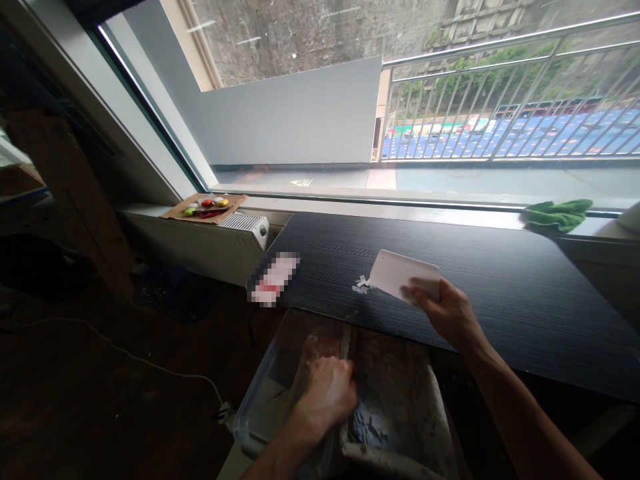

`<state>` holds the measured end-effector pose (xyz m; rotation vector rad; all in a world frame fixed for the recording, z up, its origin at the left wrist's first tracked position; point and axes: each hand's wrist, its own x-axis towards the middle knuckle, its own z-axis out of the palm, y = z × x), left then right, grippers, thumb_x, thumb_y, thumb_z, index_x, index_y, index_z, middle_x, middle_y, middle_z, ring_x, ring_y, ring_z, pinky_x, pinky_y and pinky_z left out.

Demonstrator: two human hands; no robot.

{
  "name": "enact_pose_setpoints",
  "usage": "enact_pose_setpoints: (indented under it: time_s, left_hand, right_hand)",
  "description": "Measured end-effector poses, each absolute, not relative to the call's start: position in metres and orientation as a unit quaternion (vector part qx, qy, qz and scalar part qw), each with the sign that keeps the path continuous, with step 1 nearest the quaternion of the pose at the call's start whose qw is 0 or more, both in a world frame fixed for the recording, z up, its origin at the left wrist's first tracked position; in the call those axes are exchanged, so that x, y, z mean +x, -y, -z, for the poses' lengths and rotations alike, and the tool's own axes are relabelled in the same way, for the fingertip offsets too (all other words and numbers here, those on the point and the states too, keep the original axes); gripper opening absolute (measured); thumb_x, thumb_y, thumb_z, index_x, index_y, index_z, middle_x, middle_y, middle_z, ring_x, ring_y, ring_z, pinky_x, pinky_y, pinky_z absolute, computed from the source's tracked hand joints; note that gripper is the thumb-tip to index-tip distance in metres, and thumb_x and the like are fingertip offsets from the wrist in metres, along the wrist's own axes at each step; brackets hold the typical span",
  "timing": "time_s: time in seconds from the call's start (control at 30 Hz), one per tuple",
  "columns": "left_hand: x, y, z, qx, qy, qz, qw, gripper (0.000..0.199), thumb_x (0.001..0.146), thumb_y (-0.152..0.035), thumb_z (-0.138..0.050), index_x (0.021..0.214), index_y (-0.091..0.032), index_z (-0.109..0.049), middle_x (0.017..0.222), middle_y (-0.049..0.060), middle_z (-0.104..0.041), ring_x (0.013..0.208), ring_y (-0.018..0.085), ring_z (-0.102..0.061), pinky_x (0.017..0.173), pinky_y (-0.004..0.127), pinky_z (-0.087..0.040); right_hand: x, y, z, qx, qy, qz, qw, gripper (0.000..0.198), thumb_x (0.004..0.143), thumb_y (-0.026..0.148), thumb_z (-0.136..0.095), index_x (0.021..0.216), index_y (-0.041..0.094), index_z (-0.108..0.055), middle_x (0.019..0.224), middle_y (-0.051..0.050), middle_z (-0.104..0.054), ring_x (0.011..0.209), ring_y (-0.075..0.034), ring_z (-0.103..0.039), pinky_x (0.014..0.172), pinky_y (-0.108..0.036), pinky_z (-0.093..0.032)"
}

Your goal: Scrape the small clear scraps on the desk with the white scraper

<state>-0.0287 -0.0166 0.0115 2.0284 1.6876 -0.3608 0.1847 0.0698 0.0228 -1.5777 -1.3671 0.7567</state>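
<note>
White scraper [404, 273] at frame centre is pinched in the right hand [447, 312]; left hand [327, 393] fist grips a blade handle [346, 341] over the tray [400, 400].

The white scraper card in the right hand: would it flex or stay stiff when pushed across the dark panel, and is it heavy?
The white scraper card looks thin and flat, so probably light. The right hand pinches only one corner, yet it shows no sag, suggesting fair stiffness. Its edge sits by white scraps on the ribbed dark panel, where it might chatter.
</note>
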Motion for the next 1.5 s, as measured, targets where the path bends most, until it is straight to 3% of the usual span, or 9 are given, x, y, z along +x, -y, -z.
enact_pose_setpoints:
  time_s: [0.43,0.83,1.07,1.5]
  left_hand:
    - [-0.026,0.017,-0.010,0.738,-0.614,0.134,0.245,0.034,0.071,-0.018,-0.043,0.093,-0.016,-0.068,0.090,0.015,-0.069,0.089,0.027,-0.064,0.078,0.035,-0.047]
    - [-0.024,0.017,-0.004,0.737,-0.614,0.134,0.248,0.035,0.073,-0.020,-0.041,0.094,-0.016,-0.069,0.093,0.014,-0.068,0.090,0.026,-0.063,0.078,0.034,-0.047]
    - [-0.025,0.017,-0.006,0.738,-0.611,0.142,0.248,0.034,0.073,-0.019,-0.041,0.093,-0.017,-0.068,0.091,0.014,-0.069,0.090,0.027,-0.064,0.078,0.035,-0.047]
    - [-0.025,0.018,-0.001,0.744,-0.610,0.133,0.238,0.033,0.073,-0.019,-0.041,0.092,-0.017,-0.068,0.092,0.013,-0.068,0.090,0.027,-0.063,0.078,0.036,-0.047]
  right_hand:
    - [0.159,-0.078,-0.016,-0.574,0.599,-0.367,0.421,0.030,0.073,0.036,-0.058,0.095,0.017,-0.064,0.084,-0.007,-0.071,0.075,-0.022,-0.065,0.071,-0.035,-0.050]
    - [0.189,-0.067,-0.017,-0.658,0.594,-0.220,0.407,0.033,0.073,0.041,-0.057,0.096,0.019,-0.067,0.080,-0.006,-0.072,0.071,-0.022,-0.065,0.064,-0.034,-0.049]
    - [0.173,-0.075,-0.020,-0.622,0.626,-0.264,0.389,0.031,0.075,0.038,-0.058,0.098,0.020,-0.066,0.084,-0.006,-0.072,0.077,-0.022,-0.066,0.070,-0.034,-0.050]
    - [0.188,-0.080,-0.029,-0.659,0.621,-0.198,0.375,0.031,0.075,0.039,-0.056,0.098,0.020,-0.066,0.082,-0.007,-0.072,0.076,-0.025,-0.066,0.068,-0.036,-0.049]
